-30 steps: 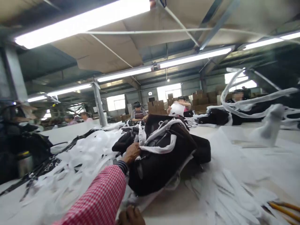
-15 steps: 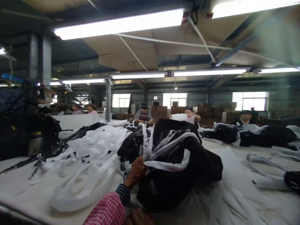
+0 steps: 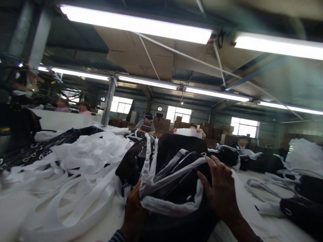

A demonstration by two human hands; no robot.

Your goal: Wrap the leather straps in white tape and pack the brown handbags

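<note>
A black bag (image 3: 181,144) stands on the table in front of me. Its handles are wrapped in thin white material, and one wrapped handle (image 3: 171,205) loops across the front. At the bag's left side, my left hand (image 3: 135,205) is closed around the base of the wrapped handles; its fingertips are partly hidden. My right hand (image 3: 222,190) lies against the bag's right side, thumb and fingers apart. Its fingertips touch the end of a wrapped strap (image 3: 191,167) beside a small metal ring (image 3: 203,154).
To the left lies a heap of white strips (image 3: 93,154), with black straps bearing metal rings (image 3: 32,155) behind. More black bags (image 3: 262,162) lie at the right, near clear plastic wrapping (image 3: 305,154). Across the table, a person (image 3: 145,125) sits and another holds up a white sheet (image 3: 188,132).
My right hand has come up from the table's near edge to the bag's right side. My left hand stays at the handles. The bag looks more upright, and the view has tilted.
</note>
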